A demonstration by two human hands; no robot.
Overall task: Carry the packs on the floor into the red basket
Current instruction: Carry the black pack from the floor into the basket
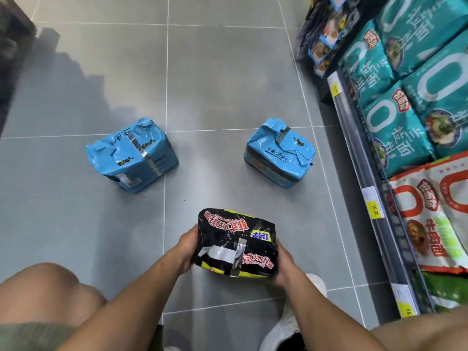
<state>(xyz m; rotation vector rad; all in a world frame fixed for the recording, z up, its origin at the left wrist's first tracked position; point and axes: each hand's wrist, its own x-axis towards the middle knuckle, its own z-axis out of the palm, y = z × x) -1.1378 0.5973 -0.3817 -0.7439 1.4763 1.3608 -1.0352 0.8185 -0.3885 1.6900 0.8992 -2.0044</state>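
Left hand (pixel 187 245) and right hand (pixel 283 262) clasp a black pack (pixel 236 243) between them, at 6 o'clock. Two blue packs (taped) sit on the grey floor (pixel 215 84): one (pixel 131 154) at 10 o'clock, one (pixel 279 152) at 1 o'clock. Shelf (pixel 374 188) at 3 o'clock.

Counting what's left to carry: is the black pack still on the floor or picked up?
Picked up. The black pack is gripped between the left hand and right hand, with grey floor visible below it.
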